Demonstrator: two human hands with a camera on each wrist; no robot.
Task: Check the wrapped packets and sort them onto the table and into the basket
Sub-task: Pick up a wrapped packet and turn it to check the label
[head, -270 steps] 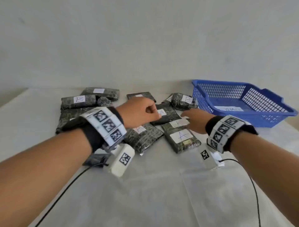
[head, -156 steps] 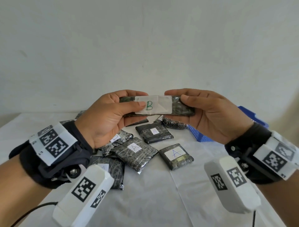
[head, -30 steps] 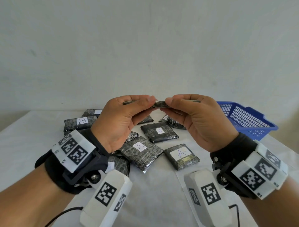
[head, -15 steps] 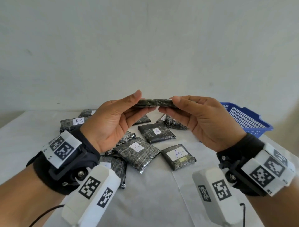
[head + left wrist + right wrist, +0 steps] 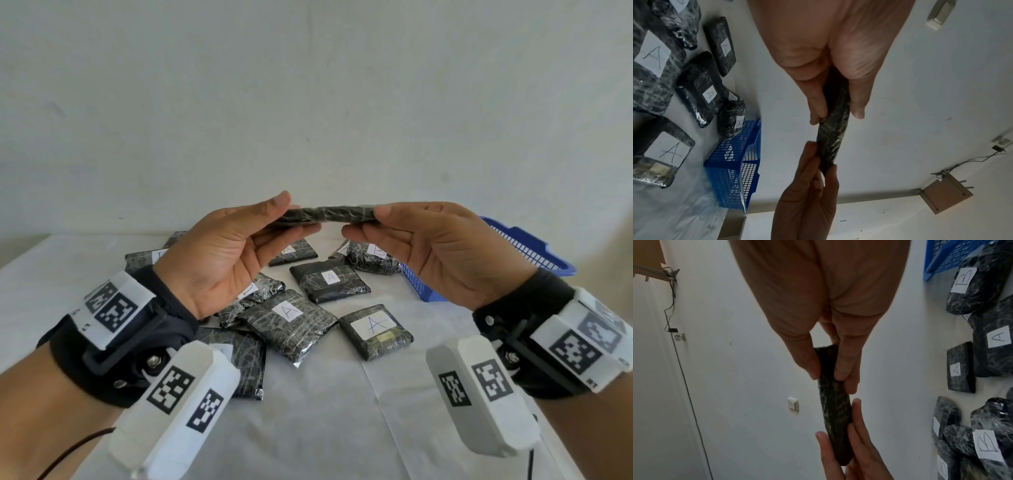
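Packet (image 5: 330,214), edge-on, label hidden, pinched endwise by left hand (image 5: 226,253) and right hand (image 5: 435,250); risk: slipping, mis-sorting.

- Nine seconds ago my left hand (image 5: 222,253) and right hand (image 5: 442,253) were down among the packets on the table; now they are raised.
- The packet (image 5: 330,214) I hold between them showed its white B label five seconds ago; now it is turned edge-on.
- My thumbs, curled over it a second ago, lie straighter.
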